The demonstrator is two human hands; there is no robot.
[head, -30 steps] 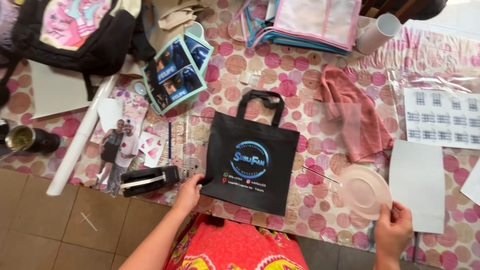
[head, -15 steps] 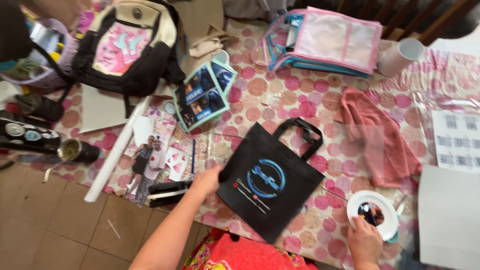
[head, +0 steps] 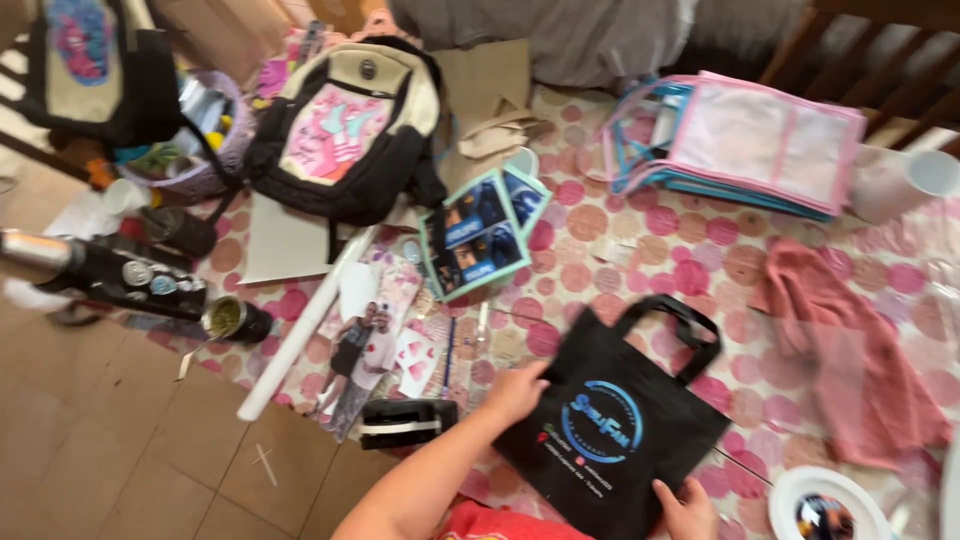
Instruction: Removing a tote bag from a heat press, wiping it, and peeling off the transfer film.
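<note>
A black tote bag (head: 615, 425) of matte fabric lies flat near the front edge of the tabletop (head: 640, 240), its looped handles pointing toward the far side and a round blue-and-white printed emblem on its face, with small lines of print beneath. The left hand (head: 515, 390) rests on the bag's left edge with fingers curled over the cloth; the right hand (head: 688, 508) grips the bag's near corner, though blur hides whether it pinches or only presses. The table is covered in a glossy cloth patterned with pink and red circles. Just right of the bag, at the front edge, sits a white plate (head: 825, 500) with something dark on it, and beyond that a crumpled pink cloth (head: 850, 355). Left of the bag lie a black stapler-like tool (head: 408, 422), a photo print (head: 365, 365) and a long white tube (head: 305, 325). Further back, a stack of teal-bordered cards (head: 480, 235) with dark blue pictures leans against a black and cream backpack (head: 350, 130). A pink and blue clear-panelled bag (head: 750, 140) lies at the far right, beside a white cup (head: 905, 185).
</note>
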